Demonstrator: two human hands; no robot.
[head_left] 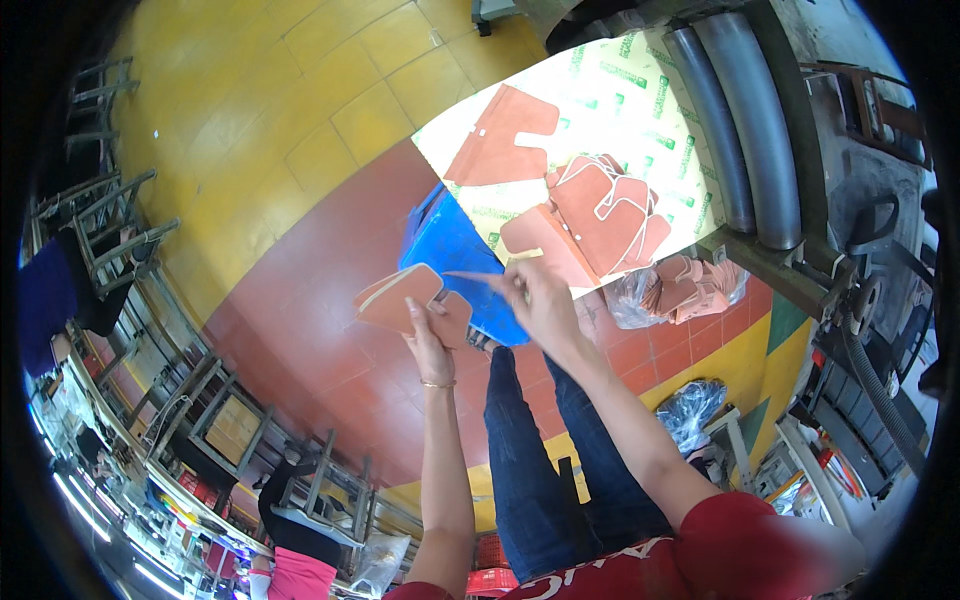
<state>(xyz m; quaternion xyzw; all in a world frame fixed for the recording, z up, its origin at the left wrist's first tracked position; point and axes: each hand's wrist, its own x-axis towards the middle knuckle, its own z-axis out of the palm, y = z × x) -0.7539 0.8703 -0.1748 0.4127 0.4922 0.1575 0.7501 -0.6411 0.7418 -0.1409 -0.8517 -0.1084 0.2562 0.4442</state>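
My left hand [428, 343] is closed on a small stack of salmon-coloured cut pieces [400, 297], shaped with a notch and looking like leather. The thumb lies on top of them. Just to the right, my right hand [536, 300] pinches a thin salmon-coloured piece [472, 276], seen nearly edge-on and blurred, pointing toward the stack. Beyond my hands, more cut pieces [605, 205] with pale edges lie in a loose pile on a white printed sheet [640, 110]. A separate notched piece [508, 135] lies farther back on that sheet.
Below the sheet's edge stands a blue plastic container [450, 245]. Two dark metal rollers [755, 130] belong to a machine at the right. Under it lies a clear bag of salmon pieces [680, 292]. Metal stools [225, 425] and a person in pink [305, 572] are at the left.
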